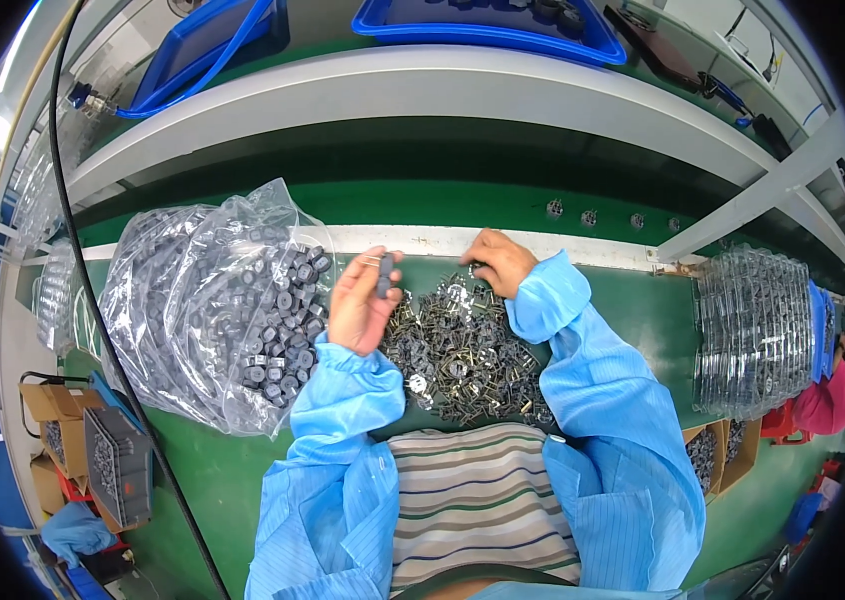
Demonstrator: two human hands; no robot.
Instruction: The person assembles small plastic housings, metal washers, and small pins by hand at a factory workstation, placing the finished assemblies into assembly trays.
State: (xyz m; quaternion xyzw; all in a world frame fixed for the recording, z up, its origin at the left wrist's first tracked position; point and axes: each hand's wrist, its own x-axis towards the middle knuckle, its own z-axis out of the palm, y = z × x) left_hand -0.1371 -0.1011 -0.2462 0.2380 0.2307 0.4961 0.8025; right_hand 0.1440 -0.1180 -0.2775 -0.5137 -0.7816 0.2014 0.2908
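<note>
Green worktop (223, 470) beneath a grey overhead shelf (423, 85) that carries blue trays (488, 30); I view the station from above, over the person's blue sleeves. Left hand (363, 300): raised just above the worktop, its grip closed narrowly on a small dark grey part (386, 275), pinched upright between thumb and fingers, with a thin metal piece showing at the fingertips; I cannot tell its exact shape. Right hand (500, 262): fingers curled down at the far edge of a heap of small metal clips (463, 350), the grip narrow on something dark and small that I cannot make out, so I cannot tell whether it truly holds a piece. The heap lies on the worktop between the two forearms, directly before the person's striped apron (483, 500). Just left of the left hand lies a clear plastic bag (213, 310), open toward the hand and full of small dark grey round parts like the one held. At the right edge of the worktop stands a stack of clear plastic trays (753, 330), well apart from both hands. Cardboard boxes (53, 405) sit low at the far left.
</note>
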